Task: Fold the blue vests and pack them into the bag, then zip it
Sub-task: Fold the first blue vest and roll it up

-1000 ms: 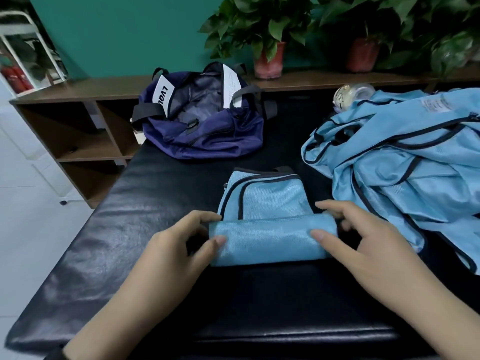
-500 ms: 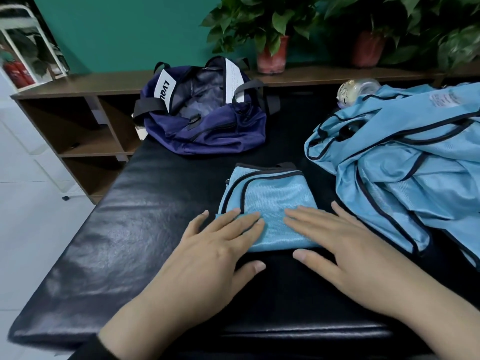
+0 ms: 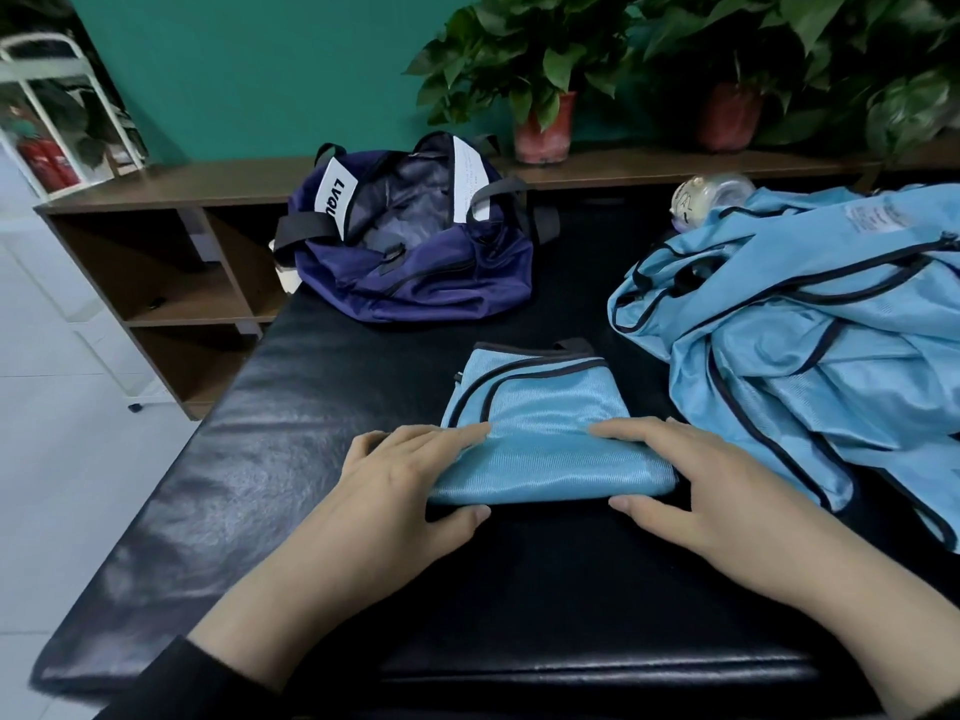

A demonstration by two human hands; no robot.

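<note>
A folded blue vest [image 3: 540, 407] with dark trim lies on the black padded table [image 3: 260, 459] in front of me. My left hand [image 3: 395, 480] holds its near left end, fingers on top and thumb under the front edge. At the near right end my right hand [image 3: 691, 480] grips it the same way. The near edge looks slightly raised. Behind it, a navy bag [image 3: 415, 252] sits unzipped at the table's far side. To the right lies a loose pile of blue vests [image 3: 831, 330].
A clear bottle [image 3: 711, 197] lies behind the vest pile. A brown wooden shelf unit [image 3: 156, 262] runs along the green wall, with potted plants [image 3: 540, 70] on top. The table's left edge drops to a white tiled floor.
The rolled near part of the vest was pressed flat under both palms. My hands then slid apart to its two ends, with thumbs now under the front edge.
</note>
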